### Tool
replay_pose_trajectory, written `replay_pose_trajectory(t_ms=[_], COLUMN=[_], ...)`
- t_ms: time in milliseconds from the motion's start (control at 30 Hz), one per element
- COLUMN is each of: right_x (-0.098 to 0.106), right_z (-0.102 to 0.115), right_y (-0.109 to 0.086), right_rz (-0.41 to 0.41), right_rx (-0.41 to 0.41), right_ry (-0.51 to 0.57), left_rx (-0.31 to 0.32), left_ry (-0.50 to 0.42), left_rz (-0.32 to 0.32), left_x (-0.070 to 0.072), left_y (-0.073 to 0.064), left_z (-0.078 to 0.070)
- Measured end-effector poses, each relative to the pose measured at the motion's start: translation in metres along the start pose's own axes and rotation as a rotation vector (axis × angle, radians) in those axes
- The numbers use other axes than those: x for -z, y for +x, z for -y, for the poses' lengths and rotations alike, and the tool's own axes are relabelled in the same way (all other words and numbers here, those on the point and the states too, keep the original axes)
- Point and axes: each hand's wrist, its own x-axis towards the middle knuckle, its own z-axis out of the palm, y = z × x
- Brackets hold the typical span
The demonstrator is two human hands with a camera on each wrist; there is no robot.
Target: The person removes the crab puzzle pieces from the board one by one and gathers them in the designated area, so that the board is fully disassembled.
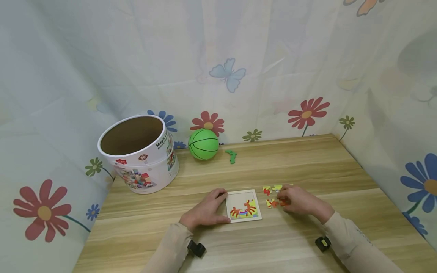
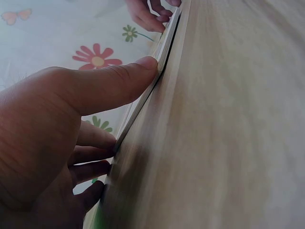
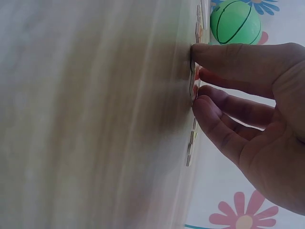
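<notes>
A square wooden puzzle frame (image 1: 258,213) lies flat on the table, with a partly filled picture of a striped orange and yellow animal along its near side. My left hand (image 1: 206,210) rests at the frame's left side, thumb at the near corner and fingertips along the far-left edge; the left wrist view shows the thumb (image 2: 119,83) stretched over the rim. To the right of the frame, my right hand (image 1: 298,200) pinches a red and orange puzzle piece (image 1: 283,203) low at the tabletop. Loose puzzle pieces (image 1: 267,190) lie beside these fingers, some partly hidden by the hand.
A large white printed bucket (image 1: 146,174) stands open at the back left of the wooden table (image 1: 273,242). Beside it are a green ball (image 1: 203,144) and a small green curved piece (image 1: 232,156). A flowered curtain (image 1: 191,91) hangs behind and around the table.
</notes>
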Motion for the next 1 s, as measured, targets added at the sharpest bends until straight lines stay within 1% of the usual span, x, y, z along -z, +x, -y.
replay_pose_trajectory(t_ms=[233,433,600,767,1000], right_x=[-0.001,0.0,0.001,0.002,0.003], right_z=[0.0,0.002,0.003,0.007,0.014], right_y=[0.0,0.001,0.005,0.01,0.018], right_rz=[-0.007,-0.023,-0.028,-0.029,-0.038], right_rx=[-0.008,-0.02,-0.034,-0.038,-0.019], right_ry=[0.018,0.029,0.008,-0.016,-0.028], left_rx=[-0.014,0.003,0.001,0.001,0.013], left_ry=[0.002,-0.006,0.006,-0.006,-0.006], left_rz=[-0.011,0.007,0.003,0.003,0.01], left_x=[0.001,0.002,0.002,0.0,0.0], left_y=[-0.001,0.0,0.0,0.0,-0.001], left_z=[-0.001,0.0,0.0,0.0,0.001])
